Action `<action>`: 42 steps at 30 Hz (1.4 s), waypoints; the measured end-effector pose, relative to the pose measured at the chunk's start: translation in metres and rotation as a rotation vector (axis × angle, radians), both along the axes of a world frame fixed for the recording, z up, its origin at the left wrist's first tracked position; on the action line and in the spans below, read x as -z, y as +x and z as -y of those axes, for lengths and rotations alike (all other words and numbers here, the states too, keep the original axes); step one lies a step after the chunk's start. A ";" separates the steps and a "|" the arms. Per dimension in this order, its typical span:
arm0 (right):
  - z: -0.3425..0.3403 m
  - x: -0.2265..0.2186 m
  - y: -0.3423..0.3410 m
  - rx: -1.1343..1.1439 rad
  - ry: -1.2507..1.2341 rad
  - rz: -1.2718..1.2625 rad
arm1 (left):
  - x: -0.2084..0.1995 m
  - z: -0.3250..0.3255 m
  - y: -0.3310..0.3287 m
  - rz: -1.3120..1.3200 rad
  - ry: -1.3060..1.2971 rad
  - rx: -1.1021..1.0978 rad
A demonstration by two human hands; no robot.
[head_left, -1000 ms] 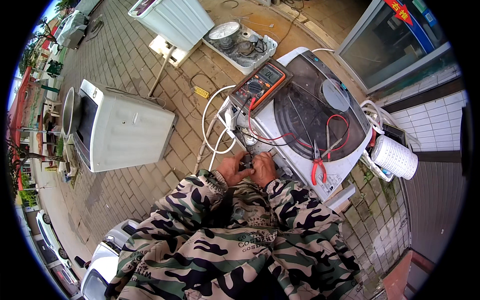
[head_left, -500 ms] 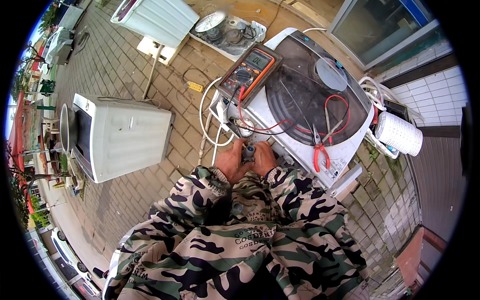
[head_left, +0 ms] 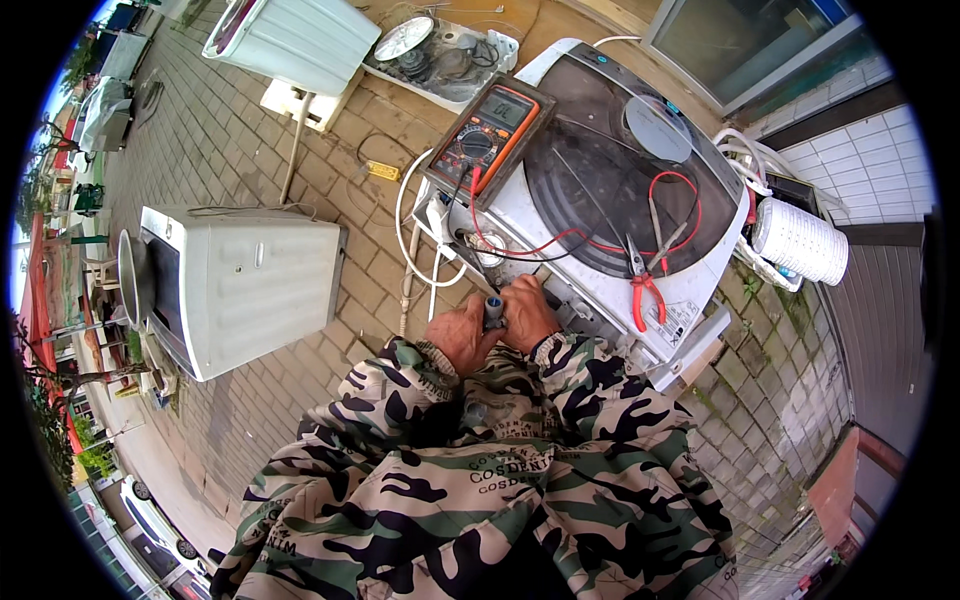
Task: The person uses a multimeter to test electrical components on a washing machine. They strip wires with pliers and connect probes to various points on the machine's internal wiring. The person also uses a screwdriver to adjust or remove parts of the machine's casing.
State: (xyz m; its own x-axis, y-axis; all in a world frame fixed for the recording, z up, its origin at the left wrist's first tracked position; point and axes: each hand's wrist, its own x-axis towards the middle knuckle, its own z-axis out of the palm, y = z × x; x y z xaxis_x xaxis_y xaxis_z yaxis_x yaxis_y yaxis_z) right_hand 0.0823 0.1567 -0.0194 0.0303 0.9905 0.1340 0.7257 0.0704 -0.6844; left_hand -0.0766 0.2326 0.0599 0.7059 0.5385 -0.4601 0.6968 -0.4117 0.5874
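Observation:
My left hand (head_left: 457, 335) and my right hand (head_left: 528, 314) are close together at the near edge of an opened white washing machine top (head_left: 640, 300). Between them they grip a small grey tube-shaped fitting (head_left: 493, 311) with a blue round opening facing up. The fingers of both hands are curled round it, and its lower part is hidden. Just beyond my hands, a round white part (head_left: 489, 250) sits in the machine's exposed corner. A multimeter (head_left: 487, 136) in a dark holder rests on the machine, with its red lead (head_left: 530, 250) running across the lid.
Red-handled pliers (head_left: 645, 298) lie on the dark lid beside a round grey disc (head_left: 658, 128). A white hose (head_left: 402, 222) loops down at the left. Another washing machine (head_left: 265, 290) stands on the brick paving (head_left: 230, 440). A tray of parts (head_left: 450, 85) is behind.
My hands have drawn slightly nearer to me with the grey fitting, and its blue opening shows more plainly. The view has shifted a little; the tools appear unmoved.

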 end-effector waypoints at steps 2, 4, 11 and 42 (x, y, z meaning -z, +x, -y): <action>0.002 0.002 -0.001 0.061 0.052 -0.064 | -0.003 -0.002 0.003 0.037 0.143 0.105; -0.001 0.000 0.002 0.014 -0.043 -0.065 | 0.002 -0.001 0.002 -0.007 0.153 0.105; 0.000 0.003 -0.010 0.035 0.056 0.094 | 0.048 -0.005 -0.021 0.126 -0.998 -0.517; -0.007 0.004 -0.008 0.016 0.063 0.076 | 0.046 -0.007 -0.019 0.342 -0.309 -0.183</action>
State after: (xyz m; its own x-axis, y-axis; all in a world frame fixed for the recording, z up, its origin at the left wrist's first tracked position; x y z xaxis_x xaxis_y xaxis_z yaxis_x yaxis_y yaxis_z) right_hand 0.0745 0.1635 -0.0239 0.0337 0.9795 0.1984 0.7767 0.0993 -0.6220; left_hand -0.0955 0.2394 0.0137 0.7511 0.5428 -0.3758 0.4872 -0.0716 0.8703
